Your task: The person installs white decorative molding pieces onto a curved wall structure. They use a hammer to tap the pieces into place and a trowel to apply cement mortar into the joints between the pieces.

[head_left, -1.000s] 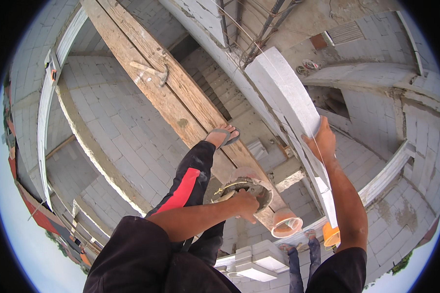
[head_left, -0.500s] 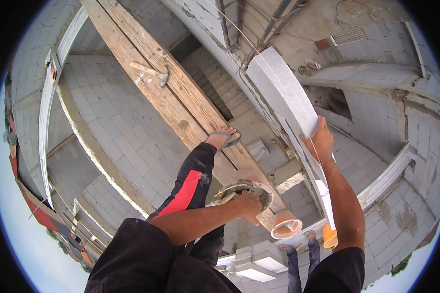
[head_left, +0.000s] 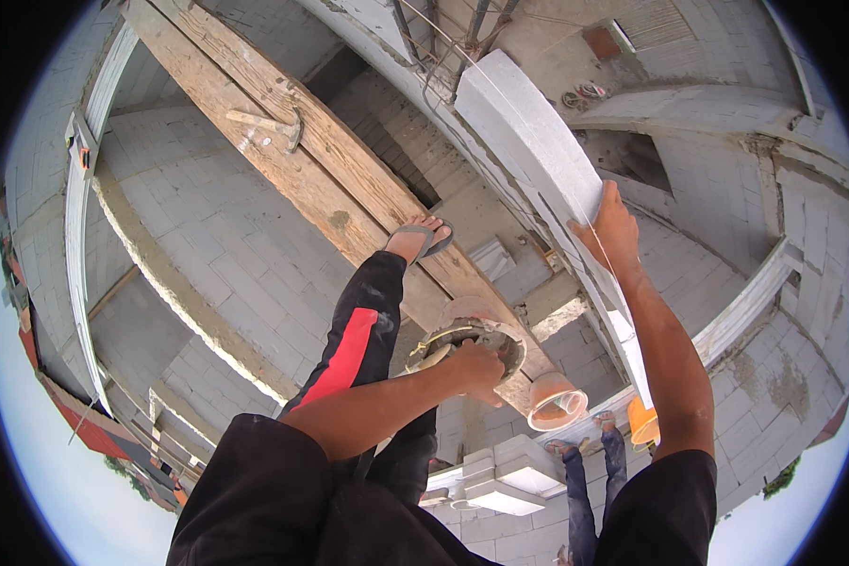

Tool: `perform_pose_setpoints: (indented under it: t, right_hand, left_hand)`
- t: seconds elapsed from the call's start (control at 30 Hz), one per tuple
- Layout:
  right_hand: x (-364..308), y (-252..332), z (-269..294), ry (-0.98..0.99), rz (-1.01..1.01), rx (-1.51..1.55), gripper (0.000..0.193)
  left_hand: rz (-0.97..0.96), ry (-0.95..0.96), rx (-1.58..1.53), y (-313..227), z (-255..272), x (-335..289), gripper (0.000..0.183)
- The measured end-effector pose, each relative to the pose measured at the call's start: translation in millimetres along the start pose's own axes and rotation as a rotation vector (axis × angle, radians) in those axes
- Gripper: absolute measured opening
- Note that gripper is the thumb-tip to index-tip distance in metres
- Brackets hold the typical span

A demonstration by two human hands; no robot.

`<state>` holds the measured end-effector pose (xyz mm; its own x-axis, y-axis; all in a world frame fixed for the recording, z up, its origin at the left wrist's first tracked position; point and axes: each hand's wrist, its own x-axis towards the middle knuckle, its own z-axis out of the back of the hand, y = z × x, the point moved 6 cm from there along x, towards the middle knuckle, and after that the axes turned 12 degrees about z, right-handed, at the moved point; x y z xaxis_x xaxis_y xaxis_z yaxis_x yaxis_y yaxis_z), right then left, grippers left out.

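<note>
My right hand (head_left: 613,231) grips the edge of a long pale grey lightweight block (head_left: 538,137) on top of the wall, thumb on the near face. A thin string line runs along the block and past this hand. My left hand (head_left: 478,368) is closed at the mouth of a bucket of grey mortar (head_left: 509,351), with the fingertips hidden. Beside it in the bucket lies a wooden handle-like piece (head_left: 434,357); I cannot tell whether my fingers hold anything.
My sandalled foot (head_left: 420,236) stands on wooden planks (head_left: 340,189) high above the floor. A hammer (head_left: 272,126) lies farther along them. A clear plastic tub (head_left: 557,404) sits at the near end. Below are another person's legs (head_left: 578,486), stacked blocks (head_left: 509,472) and an orange bucket (head_left: 642,422).
The whole view has shifted slightly, with planks and block appearing a little farther left. Both hands keep nearly the same places, at the bucket and on the block.
</note>
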<state>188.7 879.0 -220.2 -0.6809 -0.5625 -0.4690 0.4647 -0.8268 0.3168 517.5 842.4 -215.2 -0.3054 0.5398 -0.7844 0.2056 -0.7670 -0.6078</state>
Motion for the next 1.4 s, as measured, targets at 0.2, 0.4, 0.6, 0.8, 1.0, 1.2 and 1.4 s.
perform_pose_setpoints:
  t: [0.2, 0.4, 0.6, 0.8, 1.0, 1.2, 1.4]
  right_hand:
    - [-3.5, -23.9, 14.1, 0.069, 0.205, 0.14, 0.1]
    - [-8.5, -96.7, 8.0, 0.224, 0.05, 0.287, 0.098]
    - [-70.9, -146.1, 86.8, -0.046, 0.007, 0.288, 0.069]
    - [-283.3, -36.4, 149.7, -0.482, 0.204, 0.948, 0.028]
    - [-309.5, -168.1, -121.5, -0.488, -0.511, 0.685, 0.064]
    - [-218.4, -268.0, -169.6, -0.61, -0.313, 0.446, 0.083]
    - [-203.0, -267.5, -180.6, -0.521, -0.211, 0.638, 0.06]
  left_hand:
    - [0.071, 0.041, 0.072, 9.6, 0.2, 2.9, 0.071]
    - [0.105, -0.373, -0.005, 10.3, 41.6, 6.0, 0.075]
    - [-0.043, -1.095, 0.24, -8.7, 210.5, 22.9, 0.092]
    - [0.05, -1.073, 0.694, -16.1, 287.5, 65.7, 0.111]
    - [0.201, -0.882, 0.829, -24.6, 310.3, 93.5, 0.097]
    - [0.158, -0.924, 0.856, -17.7, 312.6, 98.1, 0.096]
    - [0.129, -0.934, 0.847, -12.9, 312.0, 96.1, 0.095]
